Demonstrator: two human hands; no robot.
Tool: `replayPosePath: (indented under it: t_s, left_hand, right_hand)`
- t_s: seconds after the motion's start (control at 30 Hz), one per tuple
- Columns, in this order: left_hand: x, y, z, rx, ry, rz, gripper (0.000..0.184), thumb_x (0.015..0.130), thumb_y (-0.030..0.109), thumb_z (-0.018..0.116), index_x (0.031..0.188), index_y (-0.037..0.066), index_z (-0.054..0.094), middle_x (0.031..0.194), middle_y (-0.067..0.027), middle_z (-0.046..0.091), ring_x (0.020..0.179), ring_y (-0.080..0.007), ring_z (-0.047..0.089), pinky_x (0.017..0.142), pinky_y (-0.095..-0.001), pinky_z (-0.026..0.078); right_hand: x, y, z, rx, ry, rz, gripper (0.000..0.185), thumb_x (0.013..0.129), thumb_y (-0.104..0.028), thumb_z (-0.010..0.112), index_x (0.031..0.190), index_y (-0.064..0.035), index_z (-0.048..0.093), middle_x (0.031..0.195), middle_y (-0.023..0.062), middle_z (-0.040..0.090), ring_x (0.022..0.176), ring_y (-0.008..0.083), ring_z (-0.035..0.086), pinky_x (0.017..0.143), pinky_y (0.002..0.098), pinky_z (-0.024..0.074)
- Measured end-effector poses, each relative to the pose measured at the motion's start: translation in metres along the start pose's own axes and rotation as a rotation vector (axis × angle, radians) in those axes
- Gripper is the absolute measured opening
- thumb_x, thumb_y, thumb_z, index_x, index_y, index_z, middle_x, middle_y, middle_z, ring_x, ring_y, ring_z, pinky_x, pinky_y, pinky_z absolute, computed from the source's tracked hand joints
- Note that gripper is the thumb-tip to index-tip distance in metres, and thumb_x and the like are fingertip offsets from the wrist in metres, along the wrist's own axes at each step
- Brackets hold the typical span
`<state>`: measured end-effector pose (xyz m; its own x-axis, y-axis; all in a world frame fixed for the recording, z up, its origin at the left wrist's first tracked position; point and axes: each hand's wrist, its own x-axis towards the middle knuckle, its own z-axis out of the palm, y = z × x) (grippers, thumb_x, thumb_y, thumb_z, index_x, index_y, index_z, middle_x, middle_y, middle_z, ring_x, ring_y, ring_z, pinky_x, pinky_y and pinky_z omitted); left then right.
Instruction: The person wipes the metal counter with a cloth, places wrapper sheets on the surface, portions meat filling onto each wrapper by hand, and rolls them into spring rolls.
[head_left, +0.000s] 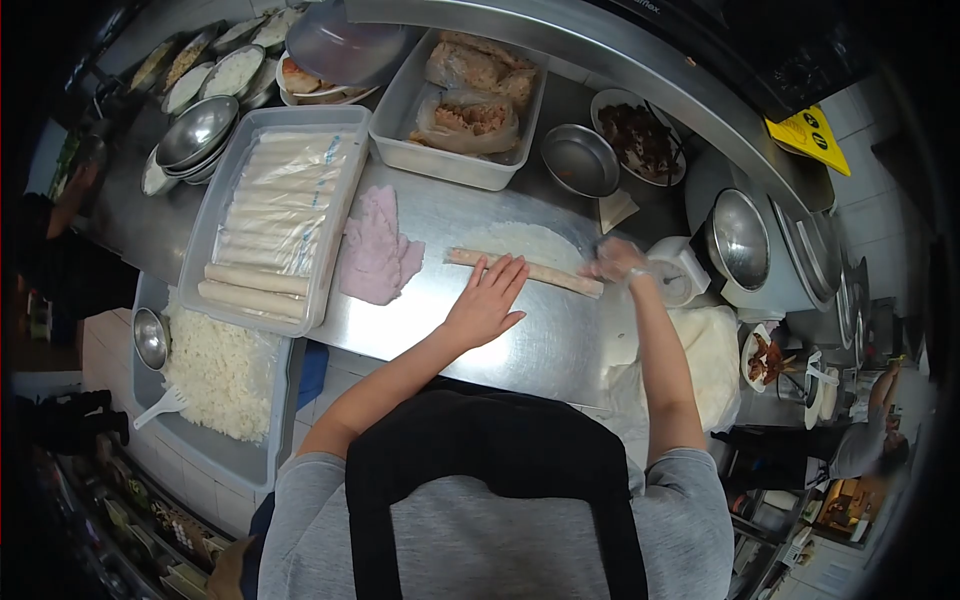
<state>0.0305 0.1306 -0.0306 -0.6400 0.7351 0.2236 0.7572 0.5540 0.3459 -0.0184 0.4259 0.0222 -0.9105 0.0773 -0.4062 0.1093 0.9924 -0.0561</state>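
Observation:
A long, thin pale roll (548, 273) lies slanting across the steel worktop (400, 335). Along its far side spreads a round, whitish, translucent wrapper sheet (522, 238). My left hand (487, 302) rests flat on the roll's left half, fingers stretched out, holding nothing. At the right end of the roll is my right hand (616, 260), smeared by motion, so its fingers cannot be made out. A crumpled pink cloth (378, 250) lies left of the roll.
At left, a plastic tub (338, 225) holds several finished rolls under film. Behind stands a tub (445, 172) of bagged ground filling. A metal bowl (580, 160) sits back right. A grey bin (285, 400) holds shredded white food. Other people stand at far left and right.

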Motion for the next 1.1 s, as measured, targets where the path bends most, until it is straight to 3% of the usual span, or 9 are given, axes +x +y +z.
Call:
replayPosePath:
  t_s: [0.07, 0.13, 0.23, 0.37, 0.57, 0.63, 0.8, 0.93, 1.1]
  left_hand:
    - [0.000, 0.001, -0.001, 0.001, 0.002, 0.000, 0.075, 0.089, 0.038, 0.058, 0.146, 0.001, 0.027, 0.151, -0.0150, 0.028, 0.140, -0.0320, 0.024, 0.114, -0.0521, 0.015]
    - [0.001, 0.001, -0.002, 0.005, 0.007, 0.000, 0.075, 0.089, 0.039, 0.058, 0.146, 0.001, 0.027, 0.151, -0.0150, 0.028, 0.140, -0.0319, 0.024, 0.114, -0.0521, 0.015]
    - [0.000, 0.001, -0.001, 0.056, 0.042, -0.004, 0.075, 0.087, 0.041, 0.059, 0.143, 0.000, 0.032, 0.149, -0.0142, 0.031, 0.139, -0.0300, 0.026, 0.114, -0.0514, 0.017]
    - [-0.001, 0.001, -0.006, 0.011, 0.018, -0.011, 0.075, 0.088, 0.040, 0.058, 0.145, 0.000, 0.028, 0.150, -0.0150, 0.029, 0.140, -0.0306, 0.026, 0.114, -0.0522, 0.017]
    - [-0.001, 0.002, -0.005, 0.023, 0.018, 0.011, 0.075, 0.088, 0.041, 0.057, 0.144, 0.000, 0.029, 0.150, -0.0151, 0.029, 0.139, -0.0301, 0.026, 0.114, -0.0521, 0.017]
    - [0.000, 0.001, -0.005, 0.026, 0.016, 0.000, 0.075, 0.088, 0.041, 0.057, 0.144, 0.000, 0.030, 0.150, -0.0152, 0.029, 0.140, -0.0300, 0.026, 0.114, -0.0523, 0.017]
    - [-0.001, 0.002, -0.005, 0.010, 0.012, -0.004, 0.075, 0.088, 0.041, 0.058, 0.144, 0.000, 0.030, 0.150, -0.0152, 0.029, 0.139, -0.0303, 0.026, 0.114, -0.0525, 0.017]
    - [0.000, 0.001, -0.003, 0.023, 0.029, -0.001, 0.076, 0.087, 0.041, 0.058, 0.144, 0.000, 0.030, 0.149, -0.0152, 0.030, 0.139, -0.0303, 0.026, 0.114, -0.0523, 0.017]
    - [-0.001, 0.000, -0.004, 0.027, 0.039, -0.003, 0.074, 0.087, 0.040, 0.058, 0.144, 0.001, 0.032, 0.148, -0.0151, 0.033, 0.138, -0.0300, 0.028, 0.114, -0.0521, 0.018]
  right_hand:
    - [0.018, -0.043, -0.016, 0.009, -0.132, 0.057, 0.062, 0.067, -0.055, 0.078, 0.099, -0.0024, 0.069, 0.107, 0.0173, 0.068, 0.104, 0.0322, 0.064, 0.085, 0.0408, 0.0502]
    - [0.021, -0.086, -0.031, 0.068, -0.032, 0.042, 0.062, 0.069, -0.054, 0.076, 0.103, -0.0023, 0.069, 0.109, 0.0179, 0.067, 0.105, 0.0328, 0.063, 0.087, 0.0412, 0.0498]
    - [0.035, -0.118, -0.042, 0.141, -0.002, 0.140, 0.062, 0.070, -0.053, 0.076, 0.103, -0.0009, 0.068, 0.109, 0.0189, 0.067, 0.105, 0.0329, 0.064, 0.087, 0.0406, 0.0498]
    - [0.037, -0.078, -0.038, 0.134, -0.042, 0.041, 0.065, 0.070, -0.053, 0.075, 0.103, 0.0013, 0.068, 0.108, 0.0202, 0.067, 0.103, 0.0325, 0.065, 0.086, 0.0402, 0.0502]
    - [0.043, -0.069, -0.027, 0.146, -0.117, 0.120, 0.063, 0.068, -0.052, 0.078, 0.104, -0.0016, 0.068, 0.109, 0.0199, 0.067, 0.102, 0.0324, 0.065, 0.086, 0.0412, 0.0507]
    - [0.040, -0.104, -0.031, 0.079, -0.002, 0.056, 0.059, 0.067, -0.049, 0.079, 0.104, -0.0033, 0.069, 0.111, 0.0196, 0.066, 0.105, 0.0329, 0.064, 0.088, 0.0424, 0.0506]
    - [0.029, -0.114, -0.034, -0.105, -0.087, -0.082, 0.057, 0.067, -0.048, 0.079, 0.103, -0.0050, 0.070, 0.111, 0.0200, 0.066, 0.106, 0.0335, 0.063, 0.089, 0.0427, 0.0505]
    - [0.035, -0.117, -0.039, 0.073, -0.112, 0.069, 0.058, 0.066, -0.048, 0.080, 0.102, -0.0035, 0.070, 0.108, 0.0202, 0.067, 0.105, 0.0333, 0.064, 0.088, 0.0416, 0.0499]
    - [0.036, -0.162, -0.034, 0.021, -0.063, -0.148, 0.057, 0.067, -0.048, 0.079, 0.100, -0.0021, 0.071, 0.109, 0.0192, 0.067, 0.104, 0.0335, 0.064, 0.088, 0.0422, 0.0495]
